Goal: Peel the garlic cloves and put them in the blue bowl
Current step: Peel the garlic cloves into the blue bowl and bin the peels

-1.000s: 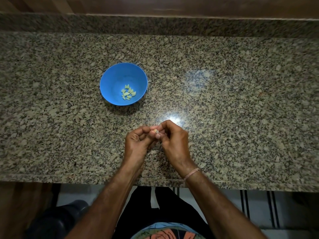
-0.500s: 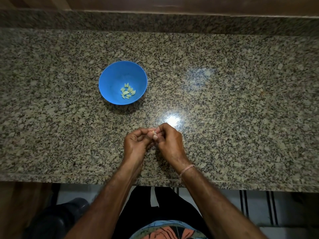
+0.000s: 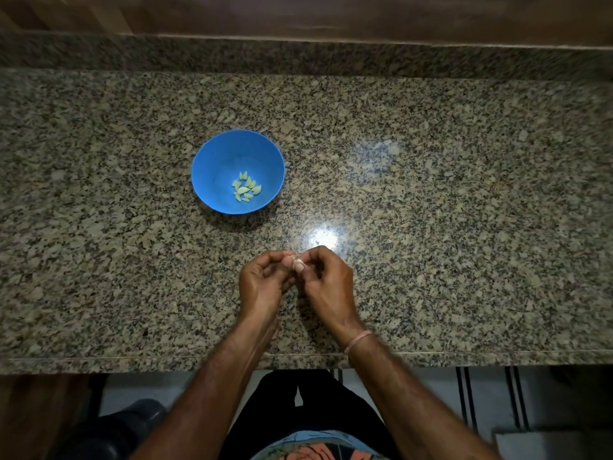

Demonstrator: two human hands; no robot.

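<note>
Pinching a small pale garlic clove between both grips at frame centre, your left hand and right hand are barely shifting; peeling continues, round blue plastic bowl waiting upper left on the speckled granite bench.

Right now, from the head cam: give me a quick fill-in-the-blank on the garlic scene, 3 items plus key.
1. The peeled cloves lie inside the ____ bowl.
2. The left hand and right hand together pinch one small ____ at their fingertips.
3. The pink band sits on the ____ wrist.
4. The bowl stands on the speckled ____ counter.

Missing words: blue; garlic clove; right; granite
</note>
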